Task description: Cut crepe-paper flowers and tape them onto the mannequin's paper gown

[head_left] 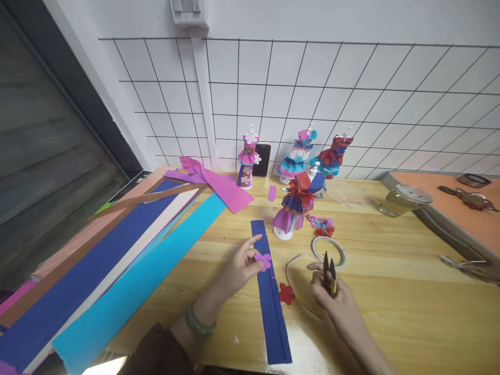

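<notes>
My left hand [241, 266] pinches a small purple paper flower [263, 260] over a long dark blue crepe paper strip [270, 302] that lies on the wooden table [390, 291]. My right hand [332, 294] grips small black snips [329, 271], blades pointing up. A red paper flower [286, 294] lies on the table between the strip and my right hand. A roll of clear tape [328, 250] lies just beyond the snips, with a loose curl of tape trailing toward me.
Long crepe paper sheets [117, 271] in blue, cyan, brown and pink fan out at left. Several small mannequins in paper dresses [297, 208] stand at the back by the wire grid wall. A phone [261, 160] leans there. A glue jar [402, 200] sits right.
</notes>
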Motion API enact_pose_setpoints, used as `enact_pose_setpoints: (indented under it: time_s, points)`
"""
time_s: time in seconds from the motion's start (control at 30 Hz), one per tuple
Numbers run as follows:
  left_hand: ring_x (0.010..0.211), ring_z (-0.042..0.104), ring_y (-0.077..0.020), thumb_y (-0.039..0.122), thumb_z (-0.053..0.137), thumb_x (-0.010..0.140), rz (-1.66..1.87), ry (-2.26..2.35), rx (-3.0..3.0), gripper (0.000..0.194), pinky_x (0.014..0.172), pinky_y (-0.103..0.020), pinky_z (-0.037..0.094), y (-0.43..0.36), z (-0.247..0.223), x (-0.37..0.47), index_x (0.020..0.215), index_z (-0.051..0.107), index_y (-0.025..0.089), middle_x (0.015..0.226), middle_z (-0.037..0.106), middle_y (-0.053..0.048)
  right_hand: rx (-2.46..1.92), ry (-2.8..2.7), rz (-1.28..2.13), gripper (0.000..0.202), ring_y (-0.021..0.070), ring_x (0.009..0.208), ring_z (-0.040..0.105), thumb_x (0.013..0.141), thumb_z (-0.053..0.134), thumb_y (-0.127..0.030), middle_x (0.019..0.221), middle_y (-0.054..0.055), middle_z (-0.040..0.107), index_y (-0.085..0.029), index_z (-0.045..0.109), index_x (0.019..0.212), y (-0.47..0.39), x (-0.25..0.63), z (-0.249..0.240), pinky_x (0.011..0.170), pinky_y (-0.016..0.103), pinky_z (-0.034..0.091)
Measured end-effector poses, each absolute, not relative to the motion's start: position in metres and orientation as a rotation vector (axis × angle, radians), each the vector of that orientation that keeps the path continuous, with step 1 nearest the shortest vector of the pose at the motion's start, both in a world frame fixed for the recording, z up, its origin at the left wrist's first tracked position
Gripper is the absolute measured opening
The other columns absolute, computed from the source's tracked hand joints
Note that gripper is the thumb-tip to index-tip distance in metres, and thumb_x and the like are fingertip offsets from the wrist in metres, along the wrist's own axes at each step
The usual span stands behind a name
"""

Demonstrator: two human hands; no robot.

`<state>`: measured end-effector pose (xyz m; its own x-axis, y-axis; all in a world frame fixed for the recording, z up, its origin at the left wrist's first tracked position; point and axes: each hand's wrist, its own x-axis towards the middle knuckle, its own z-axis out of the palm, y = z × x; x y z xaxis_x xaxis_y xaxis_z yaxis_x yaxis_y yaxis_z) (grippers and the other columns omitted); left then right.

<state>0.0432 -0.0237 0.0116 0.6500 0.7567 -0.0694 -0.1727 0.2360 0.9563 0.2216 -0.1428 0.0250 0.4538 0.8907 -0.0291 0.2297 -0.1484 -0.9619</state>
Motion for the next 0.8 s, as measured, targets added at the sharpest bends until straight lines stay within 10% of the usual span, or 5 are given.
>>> enact_pose_setpoints:
  time_s: [0.6, 0.8]
  points:
    - [0.072, 0.052, -0.0120, 0.028, 0.058, 0.075, 0.639, 0.571, 1.225, 0.066, 0.069, -0.027, 0.039, -0.024, 0.011, 0.045, 0.131, 0.027, 0.015, 0.075, 0.055, -0.001, -1.475, -1.089, 1.136, 0.030, 0.0090, 0.047, 0.041, 0.078, 0.054, -0.042, 0.054, -0.001, 0.048, -0.014, 0.059, 0.070, -0.087, 0.194, 0.014, 0.044, 0.021, 0.032]
    - [0.066, 0.055, -0.0133, 0.039, 0.060, 0.071, 0.650, 0.670, 1.160, 0.041, 0.063, -0.027, 0.041, -0.020, 0.016, 0.047, 0.099, 0.054, 0.010, 0.073, 0.060, -0.005, -1.441, -1.005, 1.070, 0.031, 0.0160, 0.061, 0.055, 0.077, 0.054, -0.045, 0.060, 0.003, 0.057, -0.015, 0.060, 0.072, -0.087, 0.192, 0.014, 0.057, 0.026, 0.044]
